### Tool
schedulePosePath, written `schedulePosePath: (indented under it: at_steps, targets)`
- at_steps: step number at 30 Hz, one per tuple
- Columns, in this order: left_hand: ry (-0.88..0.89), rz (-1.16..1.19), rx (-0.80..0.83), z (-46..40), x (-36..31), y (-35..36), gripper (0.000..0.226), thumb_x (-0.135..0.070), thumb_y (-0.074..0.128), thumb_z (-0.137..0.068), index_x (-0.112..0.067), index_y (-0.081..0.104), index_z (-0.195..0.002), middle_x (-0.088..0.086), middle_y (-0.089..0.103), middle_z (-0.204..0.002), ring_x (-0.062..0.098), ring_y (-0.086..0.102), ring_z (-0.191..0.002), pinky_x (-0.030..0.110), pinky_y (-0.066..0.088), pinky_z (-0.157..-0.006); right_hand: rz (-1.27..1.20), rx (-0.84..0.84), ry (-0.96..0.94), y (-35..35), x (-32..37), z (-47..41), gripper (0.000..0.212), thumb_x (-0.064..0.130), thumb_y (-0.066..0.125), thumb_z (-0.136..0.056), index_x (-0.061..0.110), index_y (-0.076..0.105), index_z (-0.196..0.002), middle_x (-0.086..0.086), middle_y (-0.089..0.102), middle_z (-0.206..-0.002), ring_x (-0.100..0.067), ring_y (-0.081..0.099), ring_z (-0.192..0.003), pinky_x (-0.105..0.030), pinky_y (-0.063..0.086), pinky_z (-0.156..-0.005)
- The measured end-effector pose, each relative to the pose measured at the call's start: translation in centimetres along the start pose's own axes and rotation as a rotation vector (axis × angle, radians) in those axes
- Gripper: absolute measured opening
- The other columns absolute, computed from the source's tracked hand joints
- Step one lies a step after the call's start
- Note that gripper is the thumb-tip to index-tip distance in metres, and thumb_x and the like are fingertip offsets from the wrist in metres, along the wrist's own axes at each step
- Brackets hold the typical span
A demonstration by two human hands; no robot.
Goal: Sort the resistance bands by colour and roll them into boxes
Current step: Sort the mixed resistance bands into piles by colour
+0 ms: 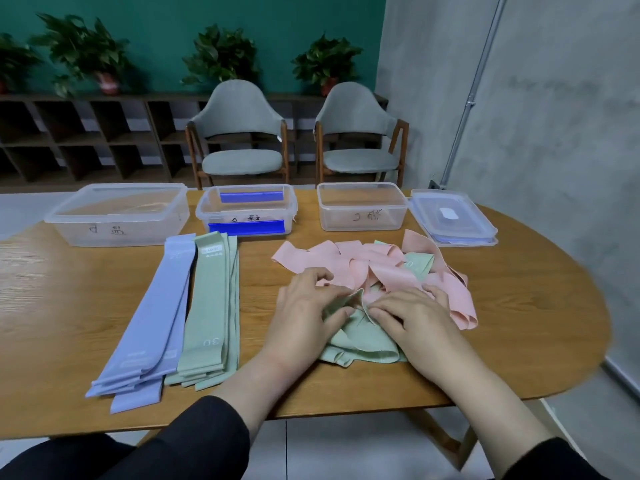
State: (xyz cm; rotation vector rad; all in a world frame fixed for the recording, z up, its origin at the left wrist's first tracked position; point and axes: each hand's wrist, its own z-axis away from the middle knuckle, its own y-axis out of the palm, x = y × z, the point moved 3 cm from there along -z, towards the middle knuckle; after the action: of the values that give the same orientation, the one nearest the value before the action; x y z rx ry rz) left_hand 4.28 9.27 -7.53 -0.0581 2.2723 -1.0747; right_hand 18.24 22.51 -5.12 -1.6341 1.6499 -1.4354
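Oval wooden table (519, 306) — grey chairs (242, 133), teal wall (156, 29) behind.

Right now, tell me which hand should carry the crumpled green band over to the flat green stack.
Probably the left hand. It pinches the crumpled green band and lies nearer the flat green stack on its own side. The right hand, also gripping it, would have to cross over.
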Motion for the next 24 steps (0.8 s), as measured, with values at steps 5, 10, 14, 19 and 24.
schedulePosePath:
  at_steps: [5, 10, 14, 19, 24]
  targets:
    - [0.0, -0.124, 0.048, -2.0, -1.7, 0.0, 0.014, -0.041, 0.072, -0.088, -0.032, 0.075, -0.098, -0.012, 0.047, -0.1, 0.011, 0.044, -0.103, 0.031, 0.023, -0.084, 0.027, 0.096, 0.013, -0.3, -0.5, -1.4, 0.022, 0.046, 0.049, -0.099, 0.039, 0.069, -0.099, 0.022, 0.069, -0.1, 0.0, 0.053, -0.102, -0.035, 0.026, -0.095]
    - [-0.055, 0.274, 0.011, -4.2, -3.8, -1.5, 0.009, -0.017, 0.075, -0.089, -0.023, 0.08, -0.094, -0.008, 0.056, -0.094, 0.009, 0.055, -0.093, 0.03, 0.045, -0.087, -0.136, -0.004, 0.075, -1.1, -0.5, -2.9, 0.039, 0.027, 0.052, -0.099, 0.047, 0.051, -0.132, 0.016, 0.071, -0.093, -0.013, 0.06, -0.092, -0.028, 0.032, -0.086]
    - [-0.085, 0.383, 0.039, -5.3, -4.9, -2.9, 0.016, -0.016, 0.074, -0.089, -0.032, 0.077, -0.089, -0.01, 0.065, -0.094, -0.002, 0.059, -0.093, 0.01, 0.041, -0.082, -0.351, -0.157, 0.038, -2.4, -0.4, -3.6, 0.029, 0.017, 0.066, -0.091, 0.04, 0.07, -0.108, 0.023, 0.058, -0.095, 0.007, 0.051, -0.098, -0.036, 0.043, -0.09]
    - [-0.108, 0.353, -0.005, -4.5, -5.0, -3.4, 0.008, -0.019, 0.072, -0.092, -0.021, 0.074, -0.099, -0.012, 0.069, -0.102, -0.004, 0.061, -0.098, 0.006, 0.04, -0.08, -0.327, -0.199, -0.014, -2.7, 0.0, -4.0, 0.009, 0.017, 0.07, -0.088, 0.022, 0.076, -0.093, 0.012, 0.057, -0.102, -0.007, 0.051, -0.106, -0.045, 0.041, -0.095]
    - [-0.044, 0.192, -0.101, -3.6, -6.5, -3.2, 0.025, -0.043, 0.073, -0.084, -0.021, 0.076, -0.094, -0.013, 0.058, -0.09, 0.002, 0.057, -0.093, 0.014, 0.039, -0.084, -0.326, -0.325, -0.041, -3.1, 0.6, -3.7, 0.016, 0.009, 0.069, -0.09, 0.015, 0.078, -0.102, 0.004, 0.067, -0.098, -0.022, 0.059, -0.102, -0.035, 0.042, -0.098]
